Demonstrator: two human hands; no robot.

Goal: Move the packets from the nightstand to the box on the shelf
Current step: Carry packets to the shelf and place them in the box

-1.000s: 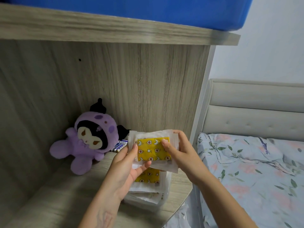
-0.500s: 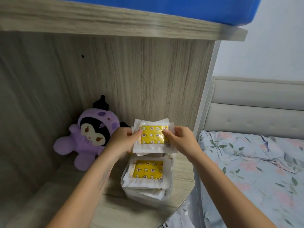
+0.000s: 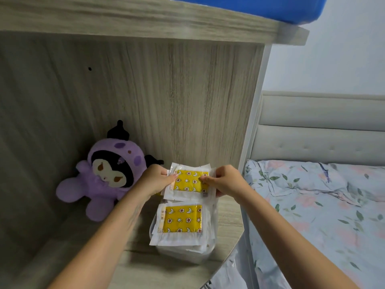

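A wood-grain alcove fills most of the view, its pale grey-brown laminate streaked with vertical grain on the back panel (image 3: 166,101) and capped by a thick shelf board (image 3: 145,19) of the same finish. On that shelf sits a smooth blue plastic box (image 3: 270,7), only its rounded lower edge in view. To the right lies a bed (image 3: 312,205) under a soft floral sheet of pink blooms and green leaves, backed by a padded, tufted cream headboard (image 3: 323,132). The nightstand (image 3: 83,257) below has the same laminate top with a curved right corner. In its back left corner a fuzzy purple plush toy (image 3: 104,180) leans against the wall, with a white face, black hood and black horns. Near the nightstand's front right a stack of packets (image 3: 182,224) rests in a clear, crinkly bag, the top one a flat white-bordered rectangle with a glossy yellow centre printed with moons, stars and small flowers; tiny print along its left edge is too small to read. Just above the stack, a matching held packet (image 3: 188,181) is lifted clear of it. The left hand (image 3: 155,180) pinches its left edge between thumb and fingers, and the right hand (image 3: 226,180) pinches its right edge the same way.
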